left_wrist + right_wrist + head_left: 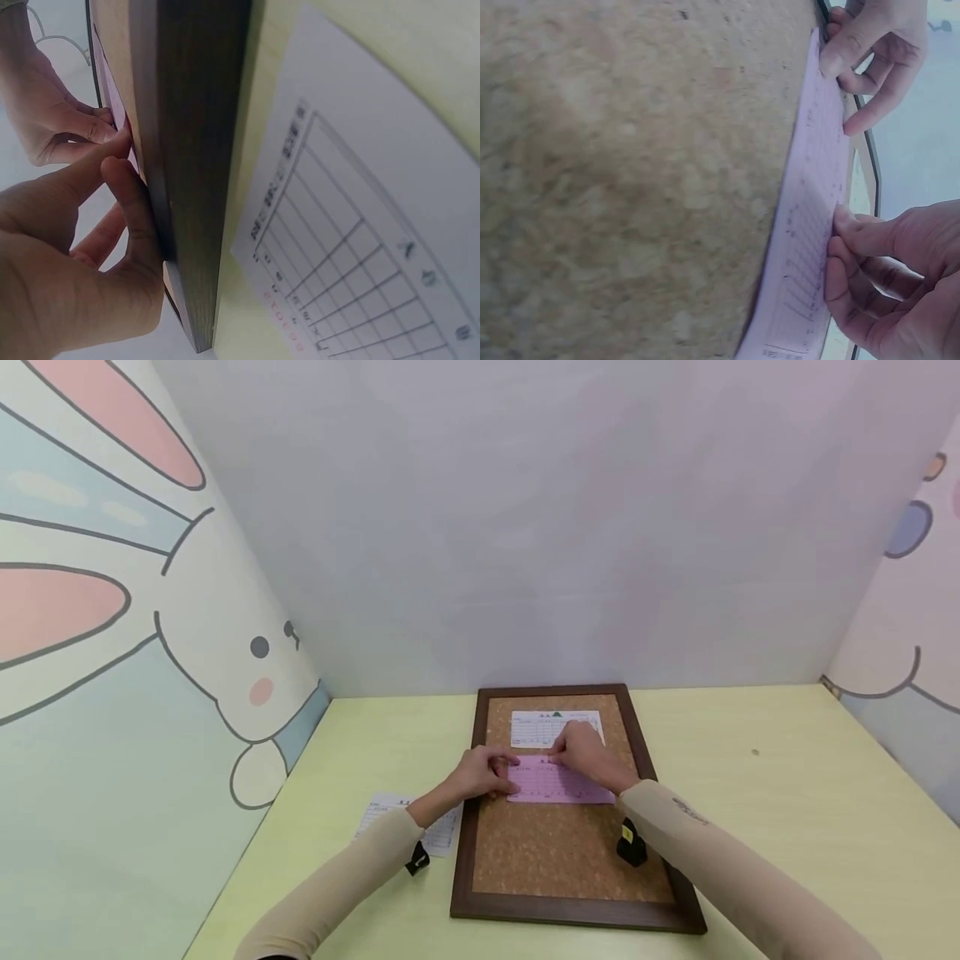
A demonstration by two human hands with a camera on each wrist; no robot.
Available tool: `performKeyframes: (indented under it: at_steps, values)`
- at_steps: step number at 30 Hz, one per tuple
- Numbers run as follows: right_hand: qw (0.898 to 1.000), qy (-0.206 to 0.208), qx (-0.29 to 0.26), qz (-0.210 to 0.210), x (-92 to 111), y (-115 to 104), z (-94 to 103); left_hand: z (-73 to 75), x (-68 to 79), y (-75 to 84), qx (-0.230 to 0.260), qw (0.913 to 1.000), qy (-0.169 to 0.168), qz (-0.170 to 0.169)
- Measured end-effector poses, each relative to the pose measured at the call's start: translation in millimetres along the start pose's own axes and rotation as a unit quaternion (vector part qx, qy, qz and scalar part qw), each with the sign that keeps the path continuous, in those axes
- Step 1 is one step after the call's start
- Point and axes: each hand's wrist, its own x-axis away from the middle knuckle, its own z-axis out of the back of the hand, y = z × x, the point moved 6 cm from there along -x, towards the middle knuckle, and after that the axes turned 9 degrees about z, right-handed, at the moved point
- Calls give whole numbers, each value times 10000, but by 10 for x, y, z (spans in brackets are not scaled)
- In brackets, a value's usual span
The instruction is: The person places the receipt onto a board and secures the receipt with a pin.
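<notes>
— What is seen behind the work?
— A plain grey-lilac wall (562, 527) is seen at the back. On the side walls pastel cartoon figures are painted, among them a large white rabbit (210, 635).
— And below?
— A pale yellow-green table (787, 793), on which a rectangular cork board (555, 860) framed in dark brown wood is laid flat.
— What paper is to be found?
— A white printed form (360, 210) is laid on the table just left of the board, partly hidden by the left forearm in the head view. A pink printed paper sheet (555, 785) is placed crosswise on the cork, above the middle. Just beyond it, a second white form (532, 731) is set near the board's far end.
— How are the hands held?
— By the left hand (480, 772), the pink sheet's left end is pressed, thumb and forefinger spread apart. The right hand (588, 752) is brought to the sheet's upper edge, fingers bent, tips close together; whether anything is pinched there cannot be told.
— Anything smaller?
— A green spot (557, 714) is seen at the second form's top edge.
</notes>
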Motion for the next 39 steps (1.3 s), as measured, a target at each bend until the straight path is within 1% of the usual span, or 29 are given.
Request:
performKeyframes:
  at_steps: [3, 8, 10, 12, 15, 18, 19, 22, 25, 27, 30, 33, 35, 39]
  values:
    - [9999, -54, 4, 96, 6, -51, 25, 7, 6, -6, 29, 10000, 19, 12]
    - [9981, -162, 172, 561, 71, -72, 41, -28, 11, -7, 93, 9999, -45, 18]
    - [9967, -262, 211, 738, 96, -58, 35, -42, 16, -6, 85, 9999, -62, 24]
    - [9952, -449, 221, 837, 112, -38, 24, -46, 29, -12, 76, 9999, -59, 45]
    - [9935, -747, 284, 813, 125, -26, 18, -27, 45, -11, 49, 10000, -13, 56]
    - [9893, -997, 554, 912, 155, -33, 21, -2, 49, -5, 14, 10000, 27, 54]
    - [9863, -1033, 708, 1070, 175, -37, 25, 4, 47, -1, -6, 10000, 34, 42]
    - [9776, -992, 1058, 1525, 259, -6, 41, 10, 41, 9, -97, 9999, 31, -6]
    - [9739, -911, 1135, 1740, 372, 83, 73, 3, 43, 31, -254, 9996, -15, -126]
    - [9740, -961, 1076, 1747, 451, 141, 102, -6, 51, 50, -421, 9988, -78, -236]
    - [9724, -1204, 950, 1760, 571, 192, 163, -23, 65, 72, -704, 9966, -199, -381]
    - [9716, -1416, 807, 1717, 670, 238, 237, -31, 69, 80, -834, 9951, -328, -405]
    - [9737, -1463, 662, 1619, 720, 284, 286, -30, 68, 82, -848, 9949, -365, -402]
    - [9789, -1396, 325, 1453, 782, 370, 347, -25, 78, 73, -882, 9947, -368, -367]
